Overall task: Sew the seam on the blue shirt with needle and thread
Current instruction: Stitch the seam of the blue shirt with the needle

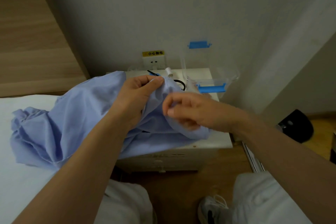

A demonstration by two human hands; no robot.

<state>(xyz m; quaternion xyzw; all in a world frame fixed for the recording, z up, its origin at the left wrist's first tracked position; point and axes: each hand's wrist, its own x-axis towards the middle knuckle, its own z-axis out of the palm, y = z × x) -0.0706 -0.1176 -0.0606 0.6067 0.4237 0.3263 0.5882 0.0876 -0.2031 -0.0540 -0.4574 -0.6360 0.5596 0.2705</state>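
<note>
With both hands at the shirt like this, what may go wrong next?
1. The right hand is blurred beside the left hand, which pinches the blue shirt; what the right holds cannot be seen, so a pricked finger is possible.
2. The shirt drapes over the nightstand near the white spool; a tug might knock it over.

shirt (72,123) over bed (18,187) and nightstand (209,143) | box (231,76) on nightstand, behind shirt

I see the pale blue shirt (72,114) crumpled, draped from the bed (21,187) onto the surface (214,142), 1 fold raised and pinched by the left hand (140,91). A white thread spool (168,71) sits just behind it.
</note>
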